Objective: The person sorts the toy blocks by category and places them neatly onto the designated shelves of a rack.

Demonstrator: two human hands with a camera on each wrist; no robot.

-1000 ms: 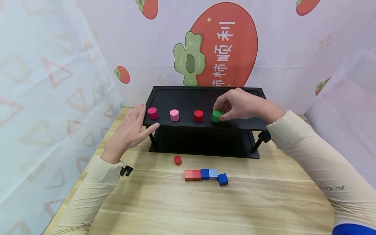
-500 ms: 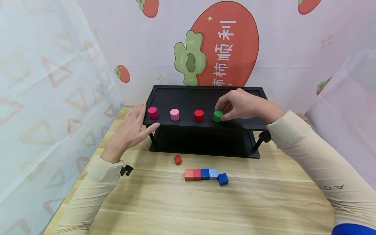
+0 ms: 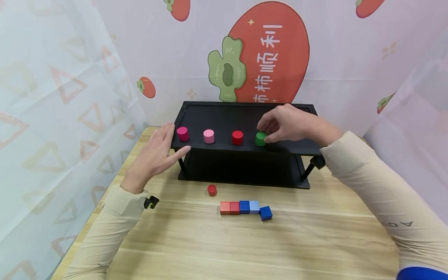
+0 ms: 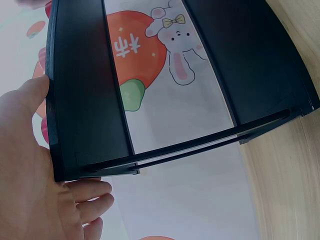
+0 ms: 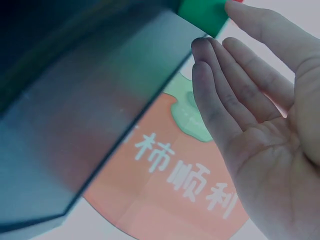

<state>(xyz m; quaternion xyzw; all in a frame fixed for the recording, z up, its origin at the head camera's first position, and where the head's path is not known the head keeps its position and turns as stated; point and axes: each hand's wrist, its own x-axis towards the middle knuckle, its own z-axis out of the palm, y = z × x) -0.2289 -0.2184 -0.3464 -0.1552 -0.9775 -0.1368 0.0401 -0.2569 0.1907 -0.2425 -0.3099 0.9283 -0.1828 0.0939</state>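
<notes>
A black two-tier rack [image 3: 217, 116] carries a row of small cylinders: a magenta cylinder [image 3: 182, 134], a pink cylinder [image 3: 209, 136], a red cylinder [image 3: 237, 137] and a green cylinder [image 3: 260, 139]. My right hand [image 3: 294, 123] pinches the green one, thumb at its right side and fingers behind it. In the right wrist view the thumb meets the green cylinder [image 5: 204, 15] at the rack's edge. At the rack's left end rests my left hand [image 3: 151, 155], fingers straight along the side and thumb across the front corner. The left wrist view shows this hand [image 4: 30, 165] against the frame.
On the wooden table [image 3: 217, 249] before the rack lies a small red cylinder [image 3: 212, 190]. Nearer me, an orange, a red, a blue and a light blue cube [image 3: 254, 207] form a row, with a tilted blue cube [image 3: 265, 213] at its right end. Printed cloth [image 3: 343, 50] hangs behind.
The green cylinder has shifted slightly to the right along the rack, together with my right hand. My left hand has stayed at the rack's left end.
</notes>
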